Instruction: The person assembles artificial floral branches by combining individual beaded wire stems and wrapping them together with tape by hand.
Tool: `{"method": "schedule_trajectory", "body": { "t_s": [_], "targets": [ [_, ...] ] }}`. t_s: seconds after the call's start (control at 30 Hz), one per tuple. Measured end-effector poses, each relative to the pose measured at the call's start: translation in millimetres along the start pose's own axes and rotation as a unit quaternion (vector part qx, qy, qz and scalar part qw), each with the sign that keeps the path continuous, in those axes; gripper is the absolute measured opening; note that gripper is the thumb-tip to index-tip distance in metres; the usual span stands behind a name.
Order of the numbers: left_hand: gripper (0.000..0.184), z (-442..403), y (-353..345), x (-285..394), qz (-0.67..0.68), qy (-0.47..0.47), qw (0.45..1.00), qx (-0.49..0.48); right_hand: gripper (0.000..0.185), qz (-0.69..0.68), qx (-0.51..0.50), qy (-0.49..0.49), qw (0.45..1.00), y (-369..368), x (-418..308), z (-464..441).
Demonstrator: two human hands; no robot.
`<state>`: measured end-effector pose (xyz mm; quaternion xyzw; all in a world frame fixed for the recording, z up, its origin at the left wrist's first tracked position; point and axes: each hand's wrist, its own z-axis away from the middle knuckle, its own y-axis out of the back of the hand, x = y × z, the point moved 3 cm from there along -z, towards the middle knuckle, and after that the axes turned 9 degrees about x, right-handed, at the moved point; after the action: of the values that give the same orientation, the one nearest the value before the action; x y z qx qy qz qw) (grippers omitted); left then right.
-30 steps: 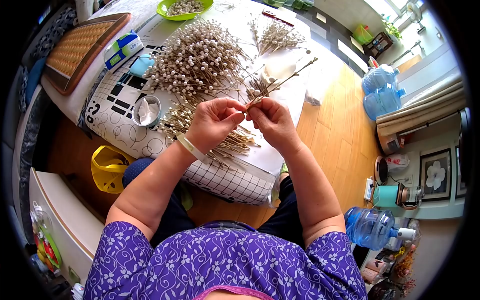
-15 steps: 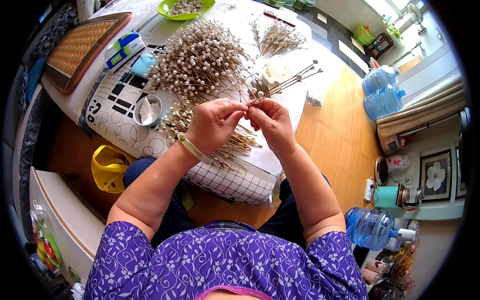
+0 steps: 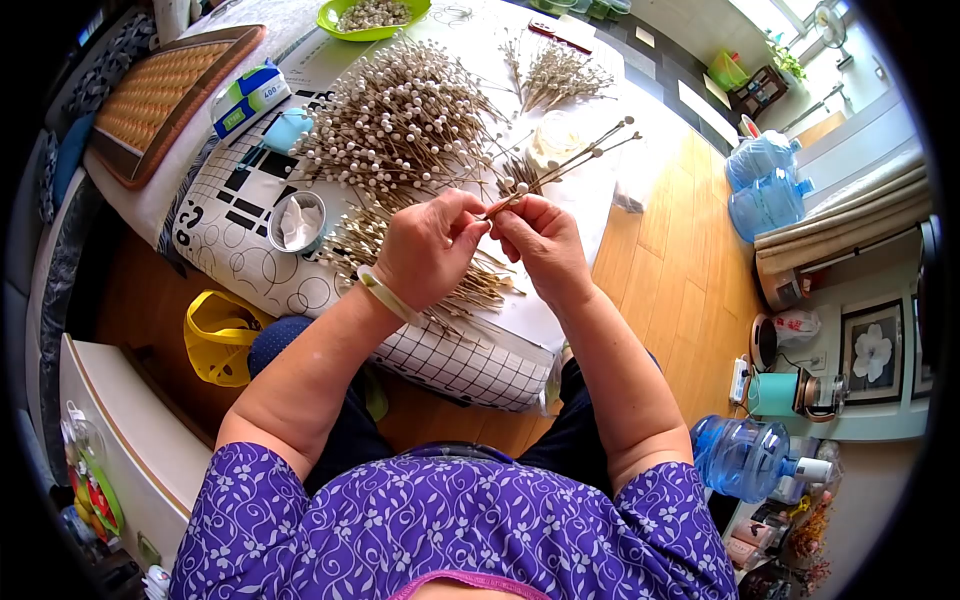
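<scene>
Several thin brown stems with small round heads [image 3: 590, 154] stick out up and to the right from the pinched fingers of my right hand [image 3: 543, 240]. My left hand [image 3: 432, 245], with a pale bangle at the wrist, pinches at the lower end of these stems, its fingertips close to the right ones. What exactly lies between the left fingertips is too small to tell. Behind my hands is a big heap of white-headed stems [image 3: 395, 120], and a smaller bunch [image 3: 455, 275] lies below my left hand. A round whitish item [image 3: 558, 140] sits behind the held stems.
On the table [image 3: 450, 372] are a cup with white tissue [image 3: 298, 222], a tissue pack [image 3: 250, 98], a green bowl [image 3: 325, 20] and another stem bunch [image 3: 560, 75]. A yellow bag [image 3: 215, 345] is at the lower left. Blue water bottles [image 3: 770, 200] stand at the right.
The held stems first spread apart and swung slightly to the right, then tilted a little. My left fingertips have shifted slightly. Both hands remain pinched close together.
</scene>
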<state>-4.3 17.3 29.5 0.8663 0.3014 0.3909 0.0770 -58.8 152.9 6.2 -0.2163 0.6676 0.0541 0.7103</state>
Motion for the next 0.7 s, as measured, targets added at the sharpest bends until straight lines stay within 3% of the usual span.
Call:
{"method": "schedule_trajectory", "body": {
  "t_s": [0.07,0.1,0.2,0.23,0.3,0.43,0.57,0.63,0.7],
  "targets": [
    [0.007,5,-7,-14,0.159,0.216,0.963,-0.035,0.008,0.035,0.015,0.016,0.999,1,1,-1],
    [0.007,4,-6,-15,0.159,0.215,0.963,-0.035,0.008,0.036,0.015,0.016,0.999,1,1,-1],
    [0.010,5,-11,-28,0.343,0.373,0.850,-0.143,0.008,0.044,0.006,0.021,0.999,1,2,-1],
    [0.010,5,-9,-29,0.343,0.374,0.850,-0.143,0.008,0.039,0.002,0.022,0.999,-1,-1,-1],
    [0.014,7,-8,-28,0.394,0.453,0.781,-0.173,0.008,0.033,-0.003,0.025,0.999,-2,-5,0],
    [0.015,8,-7,-32,0.414,0.465,0.757,-0.201,0.008,0.020,-0.012,-0.003,1.000,-1,-6,-1],
    [0.014,7,-9,-28,0.411,0.448,0.774,-0.178,0.008,0.025,0.005,-0.025,0.999,3,-2,-2],
    [0.010,6,-10,-26,0.355,0.389,0.839,-0.138,0.007,0.031,0.010,-0.025,0.999,3,-3,-1],
    [0.009,8,-12,-22,0.313,0.358,0.871,-0.121,0.007,0.036,0.015,-0.027,0.999,3,-1,-1]
  ]
}}
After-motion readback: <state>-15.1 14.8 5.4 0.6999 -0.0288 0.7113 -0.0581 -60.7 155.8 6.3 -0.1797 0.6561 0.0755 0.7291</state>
